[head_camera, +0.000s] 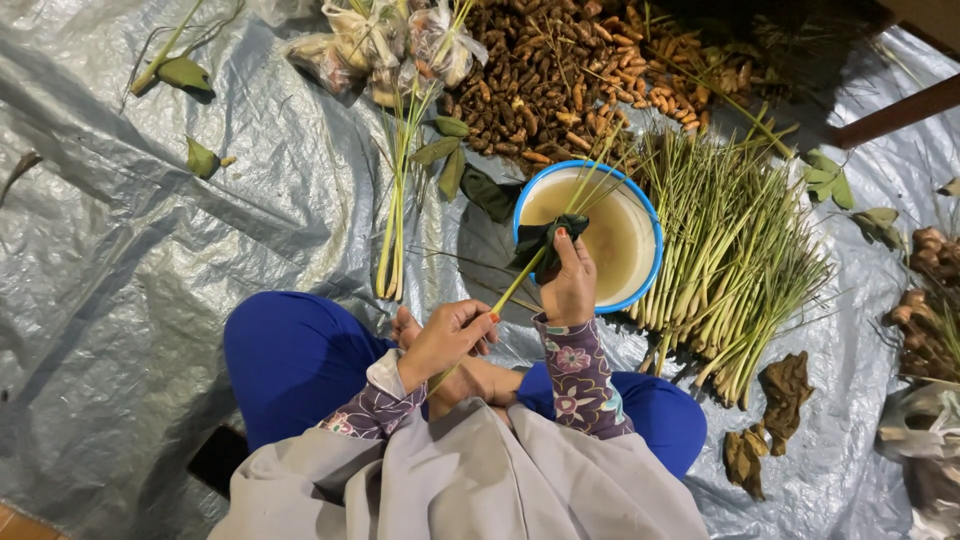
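Overhead view of a seated person working on a grey plastic sheet (150, 300), with the blue-rimmed bowl (640, 215) of cloudy yellowish liquid taken as the landmark. The right hand (570, 285) lies at the near rim of the bowl, its fingers curled shut around a dark green folded leaf (545, 240) that wraps the upper part of a single lemongrass stalk (515, 292); the thumb tip, with a red-painted nail, presses on the leaf just over the bowl's edge. The left hand (445, 340) sits nearer the body than the bowl and to its left, fingers bent closed and pinching the lower part of the same stalk, which runs diagonally from this hand up to the leaf. Thin blade tips of the stalk reach across the liquid surface. Immediately right of the bowl, touching its rim, lies a fanned heap of lemongrass stalks (730, 260). Beyond the bowl, on its far side, spreads a mound of brown and orange rhizomes (560, 80). To the bowl's left, a small upright-laid bundle of stalks (395, 220) rests on the sheet, with clear plastic-wrapped packets (390, 45) at its far end. Dried brown leaves (785, 395) lie below and right of the bowl, beside the person's blue-clad knee (660, 415).
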